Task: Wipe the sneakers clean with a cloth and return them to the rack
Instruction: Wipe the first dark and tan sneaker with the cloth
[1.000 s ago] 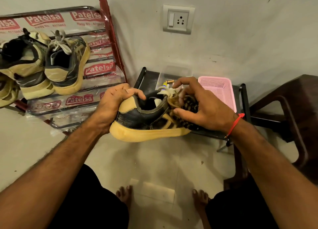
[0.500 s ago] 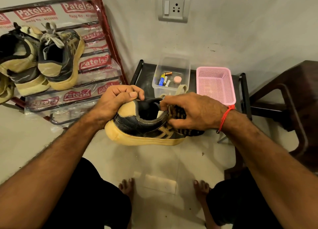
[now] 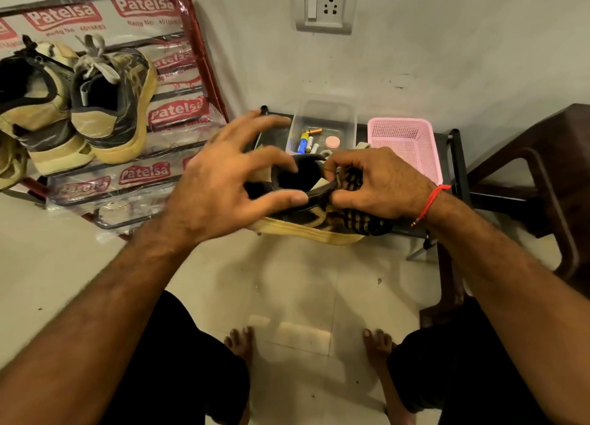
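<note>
I hold a black sneaker with a tan sole (image 3: 306,231) in front of me above the floor. My right hand (image 3: 380,188) pinches its collar near the tongue. A dark striped cloth (image 3: 367,223) lies bunched under that hand against the shoe's side. My left hand (image 3: 230,185) is over the heel with fingers spread wide and holds nothing. At the left stands the metal shoe rack (image 3: 191,57), wrapped in printed plastic. Two more tan and dark sneakers (image 3: 108,105) sit heel-out on its shelf.
Behind the shoe, a low black stand (image 3: 458,165) carries a clear box of batteries (image 3: 322,118) and a pink basket (image 3: 405,143). A brown plastic chair (image 3: 542,175) is at the right. A wall socket (image 3: 324,7) is above, and my bare feet (image 3: 239,344) are on the tiled floor.
My left hand has let go of the heel and opened, fingers spread. The shoe has sunk slightly and now hangs from my right hand alone.
</note>
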`<state>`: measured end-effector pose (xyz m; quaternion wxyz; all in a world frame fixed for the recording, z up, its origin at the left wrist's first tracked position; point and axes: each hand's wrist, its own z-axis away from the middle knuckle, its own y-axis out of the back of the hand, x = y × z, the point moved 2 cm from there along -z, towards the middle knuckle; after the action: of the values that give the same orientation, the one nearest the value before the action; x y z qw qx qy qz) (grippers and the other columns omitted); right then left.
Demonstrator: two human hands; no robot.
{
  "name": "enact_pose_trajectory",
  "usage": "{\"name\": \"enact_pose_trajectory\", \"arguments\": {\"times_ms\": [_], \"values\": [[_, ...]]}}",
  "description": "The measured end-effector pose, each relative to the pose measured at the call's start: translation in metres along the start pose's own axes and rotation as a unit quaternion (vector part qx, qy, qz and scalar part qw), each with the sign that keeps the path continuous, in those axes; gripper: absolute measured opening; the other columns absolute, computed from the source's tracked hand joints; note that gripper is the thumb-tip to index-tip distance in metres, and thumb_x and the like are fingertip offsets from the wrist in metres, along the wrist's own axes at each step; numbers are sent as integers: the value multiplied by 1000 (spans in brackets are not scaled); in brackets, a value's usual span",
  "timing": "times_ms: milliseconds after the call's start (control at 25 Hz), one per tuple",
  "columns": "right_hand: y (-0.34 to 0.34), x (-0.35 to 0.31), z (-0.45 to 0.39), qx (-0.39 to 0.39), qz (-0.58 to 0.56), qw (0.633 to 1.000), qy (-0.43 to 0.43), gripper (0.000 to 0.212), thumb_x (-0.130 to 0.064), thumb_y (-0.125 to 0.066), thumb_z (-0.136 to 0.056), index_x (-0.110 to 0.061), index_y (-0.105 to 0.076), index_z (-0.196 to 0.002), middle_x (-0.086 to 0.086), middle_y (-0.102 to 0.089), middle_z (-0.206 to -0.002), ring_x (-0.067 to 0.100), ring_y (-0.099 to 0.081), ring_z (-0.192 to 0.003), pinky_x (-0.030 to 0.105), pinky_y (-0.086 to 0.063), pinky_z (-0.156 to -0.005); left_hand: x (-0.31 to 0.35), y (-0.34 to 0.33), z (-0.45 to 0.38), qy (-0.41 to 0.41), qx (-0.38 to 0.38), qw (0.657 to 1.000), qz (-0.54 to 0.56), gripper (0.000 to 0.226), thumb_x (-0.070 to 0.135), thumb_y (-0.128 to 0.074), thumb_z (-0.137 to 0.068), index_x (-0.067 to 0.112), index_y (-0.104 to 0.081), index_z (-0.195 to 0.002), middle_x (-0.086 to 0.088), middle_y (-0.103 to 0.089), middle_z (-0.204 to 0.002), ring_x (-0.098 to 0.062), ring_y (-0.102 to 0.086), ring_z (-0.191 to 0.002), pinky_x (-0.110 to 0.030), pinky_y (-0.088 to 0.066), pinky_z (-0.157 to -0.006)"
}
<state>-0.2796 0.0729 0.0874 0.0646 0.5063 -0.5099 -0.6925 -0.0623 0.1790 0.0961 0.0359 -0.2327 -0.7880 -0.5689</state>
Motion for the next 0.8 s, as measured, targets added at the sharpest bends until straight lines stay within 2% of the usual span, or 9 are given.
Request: {"name": "enact_pose_trajectory", "arguments": {"times_ms": [80, 120, 200, 280, 440, 560, 640, 720, 800], "values": [[-2, -4, -1, 29, 4, 1000, -5, 16, -31, -75, -78, -31, -61, -86, -9, -64, -82, 4, -59, -79, 17, -46, -64, 17, -12, 0, 18, -94, 984, -152, 74, 89, -33, -82, 35, -69, -117, -1, -22, -167, -31, -10, -156, -74, -20, -114], [-3, -6, -1, 39, 6, 999, -4, 16, -31, -76, -78, -31, -61, -86, -9, -64, -82, 7, -60, -79, 20, -48, -65, 23, -17, -2, 49, -119, 977, -171, 76, 90, -30, -81, 35, -68, -118, -2, -16, -168, -35, -5, -156, -80, -17, -110], [-4, -11, 0, 46, 10, 999, 0, 16, -31, -76, -78, -28, -63, -87, -7, -66, -83, 10, -62, -80, 20, -50, -67, 31, -24, -5, 106, -124, 976, -141, 66, 79, -36, -85, 34, -66, -122, -1, -11, -169, -39, 0, -155, -84, -17, -107], [-4, -13, 1, 50, 10, 999, 6, 16, -31, -76, -78, -26, -65, -88, -8, -66, -81, 9, -62, -80, 16, -47, -66, 33, -28, -5, 136, -99, 981, -92, 54, 65, -48, -86, 32, -66, -125, 2, -12, -169, -40, 3, -154, -83, -25, -105], [0, -12, 0, 82, -35, 996, -4, 20, -32, -73, -81, -29, -67, -100, -17, -63, -82, -1, -60, -80, 12, -46, -71, 18, -35, -2, 131, 14, 991, -8, 42, 60, -53, -91, 29, -71, -113, 6, -42, -152, -39, -22, -147, -70, -41, -101], [7, -9, -2, 118, -79, 990, -5, 23, -29, -71, -87, -28, -65, -110, -19, -60, -87, -2, -60, -83, 9, -47, -74, -3, -38, -5, 142, 72, 986, 46, 42, 58, -57, -89, 22, -74, -102, 6, -58, -128, -35, -42, -131, -49, -38, -107], [6, -8, -3, 144, -120, 982, -12, 21, -29, -71, -89, -26, -67, -109, -11, -64, -88, 5, -63, -85, 16, -51, -76, -10, -38, -5, 144, 90, 984, 61, 42, 57, -56, -90, 19, -72, -96, 5, -63, -114, -30, -50, -121, -40, -30, -110], [0, -9, -5, 185, -166, 968, -23, 19, -29, -70, -90, -23, -70, -109, -3, -67, -90, 13, -66, -89, 23, -54, -79, -8, -38, -3, 166, 84, 979, 80, 40, 56, -54, -92, 19, -69, -93, 9, -63, -99, -24, -49, -112, -38, -28, -106], [-7, -13, -6, 211, -199, 957, -28, 19, -26, -69, -92, -21, -70, -110, -10, -65, -89, 10, -65, -90, 21, -54, -79, -3, -36, -2, 221, 67, 966, 116, 33, 50, -58, -95, 20, -70, -92, 15, -59, -86, -25, -44, -114, -39, -32, -100]]}}
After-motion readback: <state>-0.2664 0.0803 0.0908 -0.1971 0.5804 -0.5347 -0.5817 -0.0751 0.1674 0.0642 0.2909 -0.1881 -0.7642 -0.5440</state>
